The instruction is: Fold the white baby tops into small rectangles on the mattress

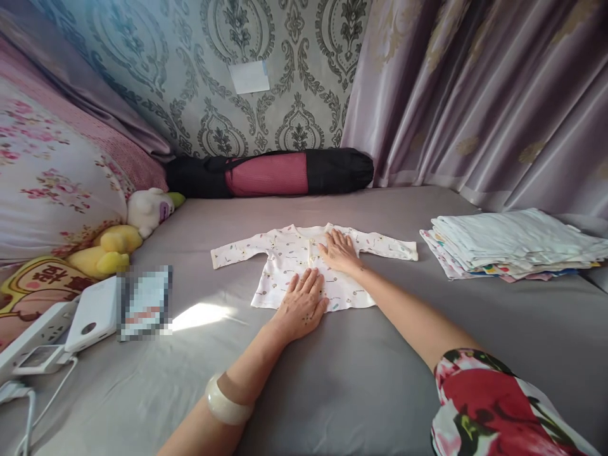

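Both open & flat w/ nothing gripped, L hand (303, 303) low & R hand (338, 252) higher rest on small shirt (284, 253) laid out on grey sheet (342, 396), & shirt might ruck up b/c of a dragging palm.

The shirt (285, 254) is matt cloth, the sheet (351, 386) smooth — the curtain (475, 95) glossy fabric.

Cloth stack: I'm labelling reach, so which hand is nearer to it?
Right. The right hand lies on the shirt, left of the cloth stack; the left hand lies lower on the shirt, farther from the stack.
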Available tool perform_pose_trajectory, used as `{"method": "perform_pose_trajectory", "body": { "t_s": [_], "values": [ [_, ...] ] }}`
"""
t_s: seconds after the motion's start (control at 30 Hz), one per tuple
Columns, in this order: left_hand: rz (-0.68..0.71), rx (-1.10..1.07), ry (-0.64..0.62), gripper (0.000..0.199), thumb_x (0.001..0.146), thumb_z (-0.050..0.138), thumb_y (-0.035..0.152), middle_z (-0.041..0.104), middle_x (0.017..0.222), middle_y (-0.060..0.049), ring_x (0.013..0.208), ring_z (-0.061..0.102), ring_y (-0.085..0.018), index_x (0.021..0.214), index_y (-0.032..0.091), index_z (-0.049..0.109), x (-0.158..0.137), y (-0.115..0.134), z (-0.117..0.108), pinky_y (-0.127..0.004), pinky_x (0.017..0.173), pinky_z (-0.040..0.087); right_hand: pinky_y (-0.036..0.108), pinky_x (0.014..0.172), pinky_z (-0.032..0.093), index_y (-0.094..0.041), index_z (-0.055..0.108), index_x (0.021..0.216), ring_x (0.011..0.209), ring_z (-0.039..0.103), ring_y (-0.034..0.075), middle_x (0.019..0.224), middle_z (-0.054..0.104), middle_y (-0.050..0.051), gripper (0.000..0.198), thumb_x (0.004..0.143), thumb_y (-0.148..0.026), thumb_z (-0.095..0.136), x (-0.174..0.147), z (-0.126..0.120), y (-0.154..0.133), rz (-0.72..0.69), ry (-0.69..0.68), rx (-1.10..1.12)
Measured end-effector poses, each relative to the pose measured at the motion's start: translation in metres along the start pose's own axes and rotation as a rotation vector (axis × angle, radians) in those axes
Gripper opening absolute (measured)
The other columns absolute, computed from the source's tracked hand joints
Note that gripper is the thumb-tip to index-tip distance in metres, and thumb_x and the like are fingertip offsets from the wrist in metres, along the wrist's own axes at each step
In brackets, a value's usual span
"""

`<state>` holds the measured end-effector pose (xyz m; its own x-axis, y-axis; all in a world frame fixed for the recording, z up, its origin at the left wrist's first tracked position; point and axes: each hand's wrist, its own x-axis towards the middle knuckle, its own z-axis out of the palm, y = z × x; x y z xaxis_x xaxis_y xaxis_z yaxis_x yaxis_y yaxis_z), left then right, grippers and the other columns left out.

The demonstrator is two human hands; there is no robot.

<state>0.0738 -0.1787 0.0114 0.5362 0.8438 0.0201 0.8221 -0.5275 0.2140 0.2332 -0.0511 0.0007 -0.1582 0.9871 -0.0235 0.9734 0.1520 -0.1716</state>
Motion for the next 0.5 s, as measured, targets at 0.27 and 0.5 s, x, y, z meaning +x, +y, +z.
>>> {"method": "perform_pose_trajectory", "body": {
  "t_s": [0.27,0.5],
  "values": [
    [-0.038,-0.063,0.089,0.049,0.101,0.026,0.044,0.042,0.150,-0.011,0.141,0.034,-0.026,0.133,0.016,0.051,0.005,-0.002,-0.009,-0.048,0.115,0.028,0.041,0.095,0.034,-0.019,0.064,0.117,0.115,0.048,0.028,0.122,0.062,0.013,0.037,0.096,-0.018,0.034,0.046,-0.021,0.013,0.103,0.178,-0.007],
    [-0.128,-0.003,0.101,0.055,0.098,0.035,0.047,0.031,0.156,-0.010,0.146,0.018,-0.032,0.144,0.019,0.042,0.009,-0.010,-0.004,-0.057,0.117,0.019,0.036,0.089,0.034,-0.023,0.071,0.103,0.114,0.048,0.027,0.116,0.064,0.008,0.028,0.096,-0.022,0.044,0.072,-0.025,0.024,0.133,0.138,0.058]
  ]
}}
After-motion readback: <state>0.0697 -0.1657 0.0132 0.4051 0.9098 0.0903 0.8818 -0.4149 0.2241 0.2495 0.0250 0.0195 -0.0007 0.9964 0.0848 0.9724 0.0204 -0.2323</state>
